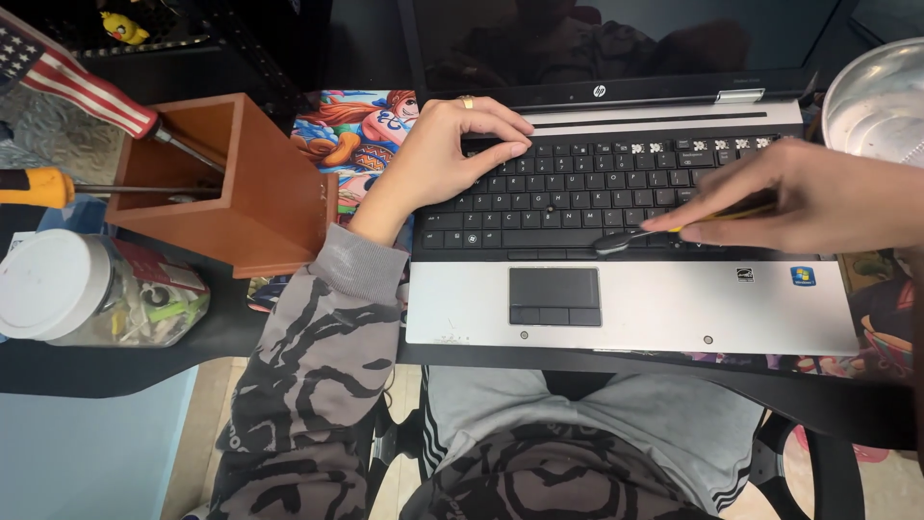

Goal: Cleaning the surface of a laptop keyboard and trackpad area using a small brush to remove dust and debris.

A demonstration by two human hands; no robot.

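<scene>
- Head view: the laptop (630, 299) lies on the table (115, 371), touchpad nearest.
- The right hand (818, 197) pinches a thin tool (635, 236), tip on the keyboard's lower rows.
- The left hand (448, 154) rests loosely curled, gripping nothing, on the keyboard's left.
- A wooden box (241, 188) stands left.

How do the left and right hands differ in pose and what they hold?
The left hand rests empty on the laptop keyboard's upper left, fingers curled; the right hand pinches a thin tool whose tip touches the bottom key row. The left hand wears a ring; the right hand shows none. Both are bare and over the keyboard.
</scene>
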